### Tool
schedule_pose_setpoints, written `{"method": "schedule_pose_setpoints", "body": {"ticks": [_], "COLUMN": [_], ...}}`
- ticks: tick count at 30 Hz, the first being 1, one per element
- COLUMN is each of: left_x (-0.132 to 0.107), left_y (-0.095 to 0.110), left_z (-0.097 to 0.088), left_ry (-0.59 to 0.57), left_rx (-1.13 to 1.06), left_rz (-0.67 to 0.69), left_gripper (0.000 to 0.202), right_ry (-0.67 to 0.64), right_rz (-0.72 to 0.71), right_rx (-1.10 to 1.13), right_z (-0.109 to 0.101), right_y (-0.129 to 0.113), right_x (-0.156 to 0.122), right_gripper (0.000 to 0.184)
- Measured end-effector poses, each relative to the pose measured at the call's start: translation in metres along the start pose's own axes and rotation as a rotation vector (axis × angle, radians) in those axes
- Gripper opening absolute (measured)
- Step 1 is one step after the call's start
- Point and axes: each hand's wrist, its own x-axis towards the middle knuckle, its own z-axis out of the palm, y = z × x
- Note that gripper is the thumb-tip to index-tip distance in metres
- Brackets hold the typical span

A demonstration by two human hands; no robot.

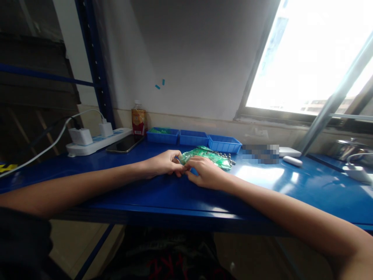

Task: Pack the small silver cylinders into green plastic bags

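Both my hands meet at the middle of the blue table (163, 190). My left hand (163, 163) has its fingers curled and pinches one end of a small green packet (184, 158). My right hand (205, 173) is closed on the packet's other end, fingers pressed together. Just behind the hands lies a pile of green plastic packets (211, 155) with several small dark metal parts (229, 157) at its right edge.
Three shallow blue trays (194, 137) line the wall; the left one holds green pieces. A bottle (138, 120), a phone (125, 144) and a white power strip (97, 142) with chargers sit at back left. White devices (292, 160) lie at right under the window.
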Motion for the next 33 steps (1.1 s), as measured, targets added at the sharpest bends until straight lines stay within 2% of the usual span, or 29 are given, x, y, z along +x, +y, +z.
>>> {"method": "schedule_pose_setpoints", "body": {"ticks": [9, 16, 25, 33], "left_x": [0.0005, 0.0003, 0.0003, 0.0015], "left_y": [-0.0043, -0.0061, -0.0025, -0.0071], "left_z": [0.0022, 0.0018, 0.0026, 0.0016], "left_ry": [0.024, 0.006, 0.028, 0.012], "left_rx": [0.006, -0.001, -0.011, 0.017], "left_rz": [0.048, 0.068, 0.071, 0.09], "left_gripper": [0.024, 0.024, 0.024, 0.025], "right_ry": [-0.03, -0.019, 0.005, 0.002], "right_rz": [-0.028, -0.067, 0.007, 0.033], "right_rx": [0.048, 0.032, 0.077, 0.108], "right_z": [-0.0047, -0.0038, -0.0033, -0.0035], "right_y": [0.0008, 0.0047, 0.0008, 0.0001], "right_x": [0.0007, 0.0009, -0.0001, 0.0014], "right_gripper": [0.016, 0.025, 0.011, 0.013]}}
